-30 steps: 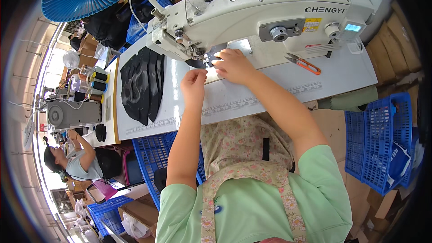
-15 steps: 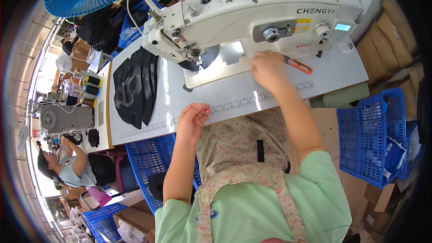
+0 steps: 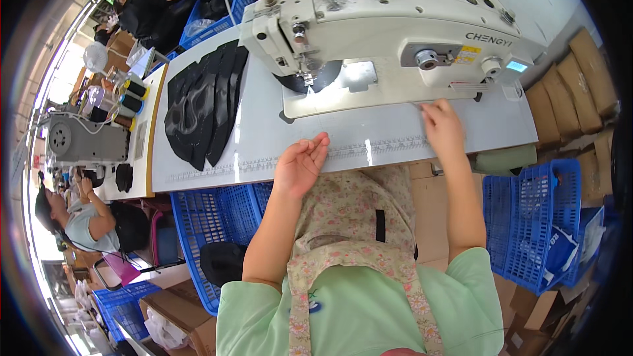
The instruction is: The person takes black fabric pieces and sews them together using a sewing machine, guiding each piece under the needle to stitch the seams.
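My left hand (image 3: 300,166) is over the table's front edge, palm up, with its fingers curled and fingertips pressed together. A faint line that looks like thread (image 3: 319,118) runs from under the needle towards those fingertips. My right hand (image 3: 444,130) is closed beside the machine bed, with a small dark tip poking out past its fingers. It appears to be thread snips, their handles hidden in the hand. In front of me stands a white sewing machine (image 3: 369,29), with nothing under its presser foot that I can make out. Black curved, cup-like fabric pieces (image 3: 198,109) lie overlapped at left.
A ruler strip (image 3: 264,161) runs along the white tabletop's front edge. Blue plastic baskets stand below left (image 3: 214,221) and at right (image 3: 527,224). Folded brown cardboard (image 3: 573,86) leans at the right. Another person (image 3: 92,214) works at a machine on the left.
My right hand has closed over the orange-handled snips, which lay on the table, and drawn them left and nearer. My left hand keeps its curl near the table edge. The whole view has shifted.
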The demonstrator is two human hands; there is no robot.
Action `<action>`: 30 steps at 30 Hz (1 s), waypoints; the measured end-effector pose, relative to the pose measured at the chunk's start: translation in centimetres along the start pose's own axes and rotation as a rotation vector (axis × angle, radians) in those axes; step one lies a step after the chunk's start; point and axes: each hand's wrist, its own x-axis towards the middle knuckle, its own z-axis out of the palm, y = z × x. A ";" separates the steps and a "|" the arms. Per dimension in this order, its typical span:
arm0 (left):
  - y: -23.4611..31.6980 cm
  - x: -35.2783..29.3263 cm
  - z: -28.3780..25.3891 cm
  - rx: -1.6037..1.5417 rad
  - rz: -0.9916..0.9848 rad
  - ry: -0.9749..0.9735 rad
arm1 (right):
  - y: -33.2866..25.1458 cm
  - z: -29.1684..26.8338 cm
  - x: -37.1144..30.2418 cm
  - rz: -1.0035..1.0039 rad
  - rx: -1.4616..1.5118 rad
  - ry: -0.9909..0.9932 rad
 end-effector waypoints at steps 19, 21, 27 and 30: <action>-1.4 -0.1 1.4 0.459 0.187 0.056 | -11.8 3.4 0.6 -0.560 0.115 -0.171; -1.5 -0.1 2.0 0.491 0.184 0.082 | -11.5 3.7 0.6 -0.553 0.109 -0.190; -0.6 -0.2 2.9 0.573 0.189 0.158 | -7.3 2.1 1.4 -0.358 0.096 -0.146; 0.0 -0.3 2.6 0.673 0.201 0.158 | -6.2 1.2 2.3 -0.235 -0.142 -0.100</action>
